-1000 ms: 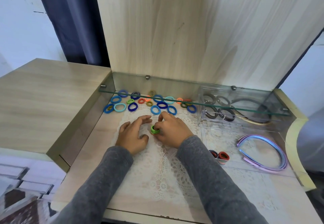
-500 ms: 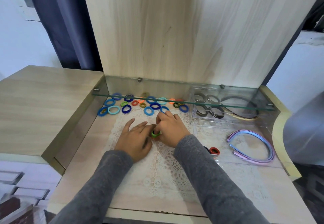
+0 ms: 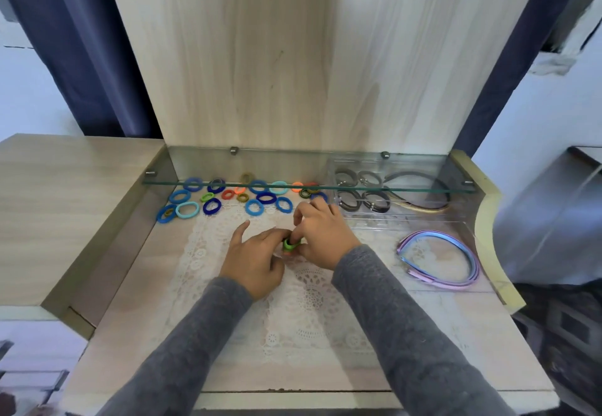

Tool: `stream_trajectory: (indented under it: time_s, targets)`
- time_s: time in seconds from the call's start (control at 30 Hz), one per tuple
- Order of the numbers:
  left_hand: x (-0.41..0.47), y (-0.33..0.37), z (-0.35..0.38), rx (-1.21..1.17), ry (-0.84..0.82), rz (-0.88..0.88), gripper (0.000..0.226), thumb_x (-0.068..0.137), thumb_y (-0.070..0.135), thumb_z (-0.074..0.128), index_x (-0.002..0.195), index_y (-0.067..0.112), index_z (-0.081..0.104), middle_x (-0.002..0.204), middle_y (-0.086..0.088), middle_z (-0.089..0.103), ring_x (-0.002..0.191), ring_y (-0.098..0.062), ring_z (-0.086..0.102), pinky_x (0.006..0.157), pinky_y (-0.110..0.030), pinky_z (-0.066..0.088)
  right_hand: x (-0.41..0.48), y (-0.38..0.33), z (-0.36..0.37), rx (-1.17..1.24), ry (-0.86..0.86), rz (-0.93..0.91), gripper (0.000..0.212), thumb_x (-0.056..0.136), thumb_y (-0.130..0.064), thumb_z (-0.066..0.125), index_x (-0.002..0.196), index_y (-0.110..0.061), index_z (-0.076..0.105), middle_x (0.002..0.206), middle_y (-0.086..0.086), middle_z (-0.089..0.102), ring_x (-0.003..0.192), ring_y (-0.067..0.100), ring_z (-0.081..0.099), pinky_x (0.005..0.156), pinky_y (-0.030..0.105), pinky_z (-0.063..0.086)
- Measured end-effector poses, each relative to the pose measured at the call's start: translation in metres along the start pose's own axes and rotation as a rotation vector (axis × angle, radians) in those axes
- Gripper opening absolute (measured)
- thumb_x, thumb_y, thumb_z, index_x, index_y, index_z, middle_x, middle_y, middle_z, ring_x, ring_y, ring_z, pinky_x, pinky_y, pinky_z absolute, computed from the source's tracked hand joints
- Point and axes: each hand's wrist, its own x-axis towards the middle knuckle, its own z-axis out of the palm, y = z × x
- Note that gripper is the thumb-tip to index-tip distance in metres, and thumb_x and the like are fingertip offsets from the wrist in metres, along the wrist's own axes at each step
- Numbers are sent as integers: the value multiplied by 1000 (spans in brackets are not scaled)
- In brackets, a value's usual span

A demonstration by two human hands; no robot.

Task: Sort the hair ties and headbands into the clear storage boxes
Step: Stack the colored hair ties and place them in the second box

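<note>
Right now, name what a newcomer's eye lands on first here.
First, the two hands meeting at the middle of the lace mat, the left hand and right hand pinching a green hair tie between them. Next, the colourful hair ties scattered under the glass shelf, and the lilac headbands at right.

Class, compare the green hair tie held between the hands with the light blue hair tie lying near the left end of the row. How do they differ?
The green hair tie is pinched between both hands; the light blue hair tie lies untouched. The green one looks smaller than the light blue one. The green one sits mid-mat; the light blue lies further back, left. Both are fabric loops.
</note>
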Motion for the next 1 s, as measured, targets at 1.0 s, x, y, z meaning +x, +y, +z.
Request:
stream_trajectory:
  time_s: [1.0]
  targets:
    - [28, 99, 50, -180, 7, 278, 57, 83, 57, 37, 135, 36, 45, 135, 13, 55, 134, -7, 41, 119, -40, -1, -97, 104, -28, 43, -78, 199, 21, 84, -41, 66, 102, -33, 72, 114, -8, 49, 111, 16, 32, 97, 33, 28]
